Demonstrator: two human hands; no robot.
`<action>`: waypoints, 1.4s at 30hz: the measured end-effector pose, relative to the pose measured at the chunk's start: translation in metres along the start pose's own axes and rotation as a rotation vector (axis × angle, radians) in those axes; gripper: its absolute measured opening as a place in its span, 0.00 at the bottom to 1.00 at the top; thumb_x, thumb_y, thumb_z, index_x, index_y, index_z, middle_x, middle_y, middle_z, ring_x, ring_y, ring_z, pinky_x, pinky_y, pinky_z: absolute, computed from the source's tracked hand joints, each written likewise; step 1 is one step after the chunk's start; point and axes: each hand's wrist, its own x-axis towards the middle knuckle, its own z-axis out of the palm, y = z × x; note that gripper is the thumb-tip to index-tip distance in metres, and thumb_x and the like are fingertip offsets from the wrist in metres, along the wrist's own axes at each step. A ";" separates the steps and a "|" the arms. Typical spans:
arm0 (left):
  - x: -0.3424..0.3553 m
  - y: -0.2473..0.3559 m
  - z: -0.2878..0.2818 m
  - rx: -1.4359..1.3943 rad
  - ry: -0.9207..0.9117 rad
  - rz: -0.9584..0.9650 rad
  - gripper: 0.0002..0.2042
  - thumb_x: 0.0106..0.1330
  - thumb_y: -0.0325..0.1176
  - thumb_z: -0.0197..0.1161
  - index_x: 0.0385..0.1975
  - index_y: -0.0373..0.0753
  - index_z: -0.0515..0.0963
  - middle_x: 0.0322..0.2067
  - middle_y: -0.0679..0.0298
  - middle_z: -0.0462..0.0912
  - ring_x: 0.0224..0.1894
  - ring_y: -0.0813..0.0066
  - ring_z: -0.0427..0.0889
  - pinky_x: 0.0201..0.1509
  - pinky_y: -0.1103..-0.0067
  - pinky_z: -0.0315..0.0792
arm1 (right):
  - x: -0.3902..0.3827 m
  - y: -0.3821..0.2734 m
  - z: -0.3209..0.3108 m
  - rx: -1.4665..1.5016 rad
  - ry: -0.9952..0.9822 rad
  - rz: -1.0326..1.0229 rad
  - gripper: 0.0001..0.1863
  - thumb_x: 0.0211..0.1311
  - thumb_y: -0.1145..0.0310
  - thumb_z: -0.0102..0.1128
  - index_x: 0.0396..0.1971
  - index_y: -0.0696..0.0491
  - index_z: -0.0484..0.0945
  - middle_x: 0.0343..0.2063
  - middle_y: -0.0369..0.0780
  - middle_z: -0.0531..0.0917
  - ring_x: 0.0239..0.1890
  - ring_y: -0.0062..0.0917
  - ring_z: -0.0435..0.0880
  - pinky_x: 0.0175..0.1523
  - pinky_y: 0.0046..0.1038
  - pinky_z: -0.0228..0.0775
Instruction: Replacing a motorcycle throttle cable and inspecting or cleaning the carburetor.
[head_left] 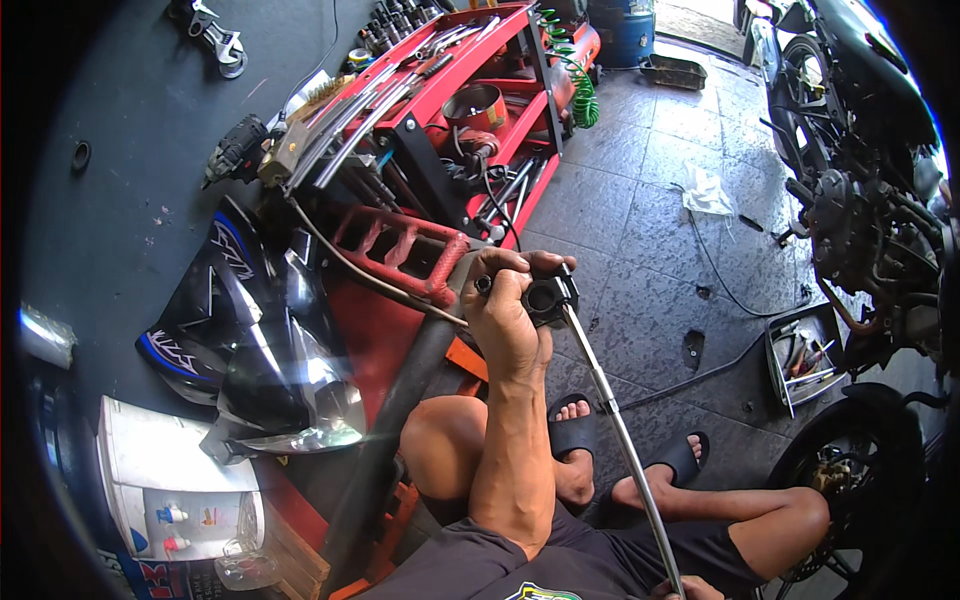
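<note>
Grey floor tiles (630, 215) run through the middle and right of the frame. Nearest me, my right grip (690, 588) closes around the silver rod (628, 440) at the bottom edge, partly cut off. From there the rod slants up and left to the centre, where my left grip (507, 305) is clenched around the black fitting (545, 298) at its upper end. Beyond my knees, black body panels (260, 350) lie at centre left, and a tray (805, 355) of tools sits at right. Farther off, a red rack (400, 130) carries tools at upper centre; a blue drum (622, 35) stands at the top.
</note>
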 end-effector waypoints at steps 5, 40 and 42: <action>-0.005 -0.006 -0.002 -0.025 0.031 -0.049 0.08 0.53 0.21 0.45 0.30 0.37 0.71 0.29 0.51 0.81 0.34 0.54 0.83 0.50 0.58 0.78 | -0.003 -0.003 0.003 -0.229 0.068 -0.183 0.17 0.70 0.62 0.55 0.45 0.63 0.76 0.13 0.31 0.64 0.13 0.15 0.58 0.20 0.21 0.53; -0.001 0.002 0.003 -0.115 -0.243 -0.411 0.22 0.70 0.40 0.41 0.50 0.30 0.75 0.46 0.51 0.82 0.49 0.62 0.81 0.51 0.67 0.77 | -0.001 -0.019 -0.034 0.273 0.163 0.104 0.16 0.69 0.66 0.54 0.42 0.67 0.75 0.15 0.31 0.68 0.14 0.12 0.61 0.20 0.18 0.50; -0.001 0.008 -0.001 -0.146 -0.328 -0.530 0.23 0.64 0.35 0.40 0.52 0.29 0.75 0.49 0.50 0.81 0.52 0.61 0.80 0.55 0.66 0.75 | -0.005 -0.018 -0.041 0.267 0.155 0.072 0.16 0.69 0.66 0.55 0.43 0.67 0.75 0.16 0.31 0.69 0.15 0.12 0.61 0.21 0.18 0.51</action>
